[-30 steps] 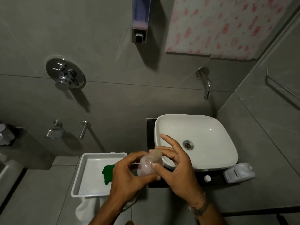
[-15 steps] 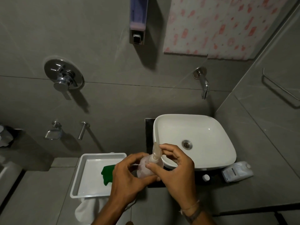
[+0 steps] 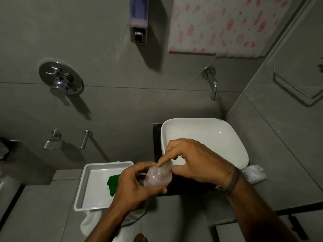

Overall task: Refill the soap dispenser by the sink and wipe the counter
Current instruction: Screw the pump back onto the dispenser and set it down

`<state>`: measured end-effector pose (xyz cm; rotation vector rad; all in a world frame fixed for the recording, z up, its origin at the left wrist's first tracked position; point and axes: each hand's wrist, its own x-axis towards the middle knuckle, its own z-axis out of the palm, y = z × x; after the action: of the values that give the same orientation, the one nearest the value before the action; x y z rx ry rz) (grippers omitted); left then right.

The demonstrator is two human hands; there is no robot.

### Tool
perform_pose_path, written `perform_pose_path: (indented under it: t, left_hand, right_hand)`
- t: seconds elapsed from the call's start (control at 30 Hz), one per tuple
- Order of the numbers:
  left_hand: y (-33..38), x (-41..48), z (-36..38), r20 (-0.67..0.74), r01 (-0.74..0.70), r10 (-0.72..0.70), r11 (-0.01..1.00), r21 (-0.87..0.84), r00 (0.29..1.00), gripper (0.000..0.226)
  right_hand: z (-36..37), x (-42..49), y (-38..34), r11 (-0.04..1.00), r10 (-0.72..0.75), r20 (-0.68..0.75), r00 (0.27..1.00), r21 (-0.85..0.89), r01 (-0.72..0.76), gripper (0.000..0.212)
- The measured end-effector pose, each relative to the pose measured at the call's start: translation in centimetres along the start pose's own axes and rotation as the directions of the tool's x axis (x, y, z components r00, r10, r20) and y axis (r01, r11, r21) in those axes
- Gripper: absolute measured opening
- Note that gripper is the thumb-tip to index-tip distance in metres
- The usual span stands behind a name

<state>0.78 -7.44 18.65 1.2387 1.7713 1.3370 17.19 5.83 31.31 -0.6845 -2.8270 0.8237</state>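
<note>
Soap bottle point(image 3: 158, 178): small, clear, rounded, pinkish inside. Held in the air over the front edge of the dark desk point(image 3: 188, 188), just in front of the sink.

Left hand point(image 3: 134, 185): wrapped around the body of the bottle from the left side, thumb beneath it, fingers closed on it.

Right hand point(image 3: 195, 161): thumb and forefinger pinched on the translucent cap point(image 3: 165, 167) at the bottle's neck; the other fingers are curled above. Whether the cap is seated on the neck or loose cannot be told in this dim view. Cord bands sit on the wrist.

Sink point(image 3: 206, 135): white, squarish basin standing on the desk, partly hidden behind the right hand.

Refill jug point(image 3: 254, 174): white, lying on its side on the desk at the sink's right front corner, mostly hidden by the right wrist.

Tray point(image 3: 97, 187): white, rectangular, left of the desk; a green cloth point(image 3: 112, 185) lies in its right part, partly behind the left hand. A white towel point(image 3: 90, 222) hangs from under the tray's near edge.

Wall dispenser point(image 3: 139, 20): mounted on the grey tiled wall, high above the sink and to its left, purple liquid visible inside.

Tap point(image 3: 212, 84): chrome, fixed to the wall above the sink.
</note>
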Motion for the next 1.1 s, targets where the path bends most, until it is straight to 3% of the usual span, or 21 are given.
perform_pose_path:
  t: [0.07, 0.27, 0.63, 0.73, 0.87, 0.97, 1.1]
  left_hand:
    - [0.1, 0.1, 0.0, 0.011, -0.008, 0.008, 1.0, -0.017, 1.0, 0.064]
    - [-0.3, 0.2, 0.3, 0.013, -0.029, 0.029, 0.999, -0.021, 0.999, 0.064]
    - [-1.6, 0.5, 0.9, -0.004, -0.002, 0.002, 1.0, -0.02, 1.0, 0.067]
    - [-1.8, 0.6, 1.0, -0.01, -0.015, 0.015, 0.999, -0.049, 1.0, 0.068]
    - [-2.6, 0.7, 1.3, -0.016, -0.042, 0.041, 0.995, -0.088, 0.999, 0.068]
    - [-4.5, 0.6, 2.3, -0.012, -0.022, 0.021, 0.995, -0.101, 1.0, 0.07]
    - [-8.3, 0.3, 4.7, 0.062, 0.063, -0.059, 0.996, -0.067, 0.996, 0.071]
  right_hand:
    - [-0.7, 0.5, 0.1, 0.999, -0.025, 0.073, 0.997, -0.02, 0.026, 0.032]
    - [-0.6, 1.2, 0.2, 0.997, -0.064, 0.104, 0.993, -0.044, 0.069, 0.032]
    - [0.3, 1.2, 0.9, 0.998, -0.045, 0.066, 0.997, -0.034, 0.047, 0.04]
    - [0.4, 0.7, 1.5, 0.999, -0.043, 0.021, 0.999, 0.021, 0.043, 0.055]
    - [2.0, -1.8, 4.5, 0.963, 0.182, -0.128, 0.975, 0.225, -0.151, 0.074]
    - [6.9, -3.9, 7.3, 0.865, 0.403, -0.036, 0.914, 0.34, -0.368, 0.077]
    - [15.1, -5.2, 9.6, 0.729, 0.531, 0.025, 0.847, 0.496, -0.472, 0.077]
